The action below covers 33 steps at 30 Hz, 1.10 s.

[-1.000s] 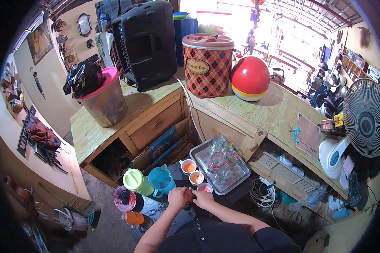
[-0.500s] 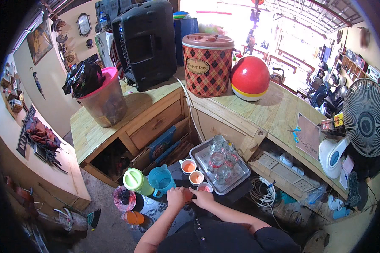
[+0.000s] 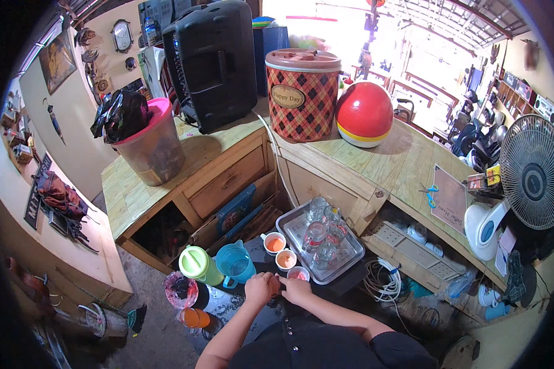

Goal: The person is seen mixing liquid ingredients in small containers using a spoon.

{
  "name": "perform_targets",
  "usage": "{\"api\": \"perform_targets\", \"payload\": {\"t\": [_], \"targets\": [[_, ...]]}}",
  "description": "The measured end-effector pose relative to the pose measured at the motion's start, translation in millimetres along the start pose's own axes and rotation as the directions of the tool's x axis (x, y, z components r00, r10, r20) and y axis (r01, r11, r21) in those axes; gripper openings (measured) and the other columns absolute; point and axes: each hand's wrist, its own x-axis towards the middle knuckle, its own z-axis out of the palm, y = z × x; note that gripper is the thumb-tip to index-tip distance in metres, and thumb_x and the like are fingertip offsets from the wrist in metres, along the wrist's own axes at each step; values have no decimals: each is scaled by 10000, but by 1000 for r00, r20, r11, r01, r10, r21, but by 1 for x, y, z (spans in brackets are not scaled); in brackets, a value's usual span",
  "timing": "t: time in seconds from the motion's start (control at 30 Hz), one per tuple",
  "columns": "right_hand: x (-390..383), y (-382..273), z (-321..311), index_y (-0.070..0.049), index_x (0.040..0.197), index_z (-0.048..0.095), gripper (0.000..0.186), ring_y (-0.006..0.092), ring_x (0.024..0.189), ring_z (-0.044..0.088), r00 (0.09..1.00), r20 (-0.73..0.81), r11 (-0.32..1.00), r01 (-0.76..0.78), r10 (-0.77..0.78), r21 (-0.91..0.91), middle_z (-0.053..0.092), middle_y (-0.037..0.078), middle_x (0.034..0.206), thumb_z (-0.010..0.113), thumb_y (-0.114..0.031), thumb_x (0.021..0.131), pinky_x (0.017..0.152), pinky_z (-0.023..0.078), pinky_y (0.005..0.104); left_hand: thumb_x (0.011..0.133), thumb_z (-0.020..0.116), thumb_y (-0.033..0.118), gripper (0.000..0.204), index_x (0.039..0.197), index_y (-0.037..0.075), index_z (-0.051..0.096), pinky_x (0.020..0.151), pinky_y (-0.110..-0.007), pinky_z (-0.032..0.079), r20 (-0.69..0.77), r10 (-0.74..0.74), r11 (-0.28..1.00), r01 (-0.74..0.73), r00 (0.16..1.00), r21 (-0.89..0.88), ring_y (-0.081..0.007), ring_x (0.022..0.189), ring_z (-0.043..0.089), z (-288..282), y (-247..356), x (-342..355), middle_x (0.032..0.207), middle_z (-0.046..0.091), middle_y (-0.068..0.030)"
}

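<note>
My left hand (image 3: 259, 287) and my right hand (image 3: 292, 290) meet at the front of the dark table, both closed around a small reddish object (image 3: 274, 289) that their fingers mostly hide. Just beyond them are a cup of pink contents (image 3: 298, 274) and two white cups (image 3: 274, 243) with orange contents. Left of the hands stand a blue jug (image 3: 234, 264), a lidded pale green pitcher (image 3: 195, 264), a clear container with dark red remnants (image 3: 180, 289) and glasses of orange liquid (image 3: 192, 318). A metal tray (image 3: 351, 252) holds several upturned-looking glasses (image 3: 317, 234).
A wooden counter (image 3: 412, 160) carries a bucket (image 3: 154, 160) with a black bag, a speaker (image 3: 209, 67), a plaid container (image 3: 301, 111), a red ball-shaped object (image 3: 363, 114), scissors (image 3: 431, 195) and a fan (image 3: 532, 172). Coiled cable (image 3: 381, 283) lies at the right.
My hands have shifted only slightly around the small object. Everything else stands as before.
</note>
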Motion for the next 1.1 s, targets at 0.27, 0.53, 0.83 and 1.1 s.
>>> {"api": "perform_targets", "payload": {"t": [0.27,0.53,0.83,1.1], "targets": [[-3,-1,-3,-272,1366,438,601,296,801,660,1000,-20,1000,9,-9,8,665,132,912,642,-325,803,668,528,438,791,600,240,158,887,129,659,667,-419,507,115,-49,992,35,992,122,-286,802,632,-17,12,-4,850,652,-80],[0,4,6,-324,1391,393,621,303,822,660,999,-22,998,28,-26,48,668,118,919,611,-278,811,614,508,525,774,630,231,176,908,117,651,671,-407,501,96,-69,989,55,993,141,-280,831,624,-11,7,-2,863,648,-75],[-4,2,2,-260,1346,463,590,304,800,660,997,-68,1000,27,-26,8,671,134,917,653,-321,790,666,526,441,786,617,228,145,874,116,645,661,-438,509,41,6,990,-11,999,138,-286,790,637,-18,6,3,850,651,-80],[1,4,6,-264,1355,453,597,308,811,660,1000,-17,1000,6,-6,-6,670,142,914,646,-313,792,676,527,444,804,599,237,152,884,117,647,657,-425,508,34,-40,999,39,999,15,-278,787,635,-14,8,6,844,649,-74]]}}
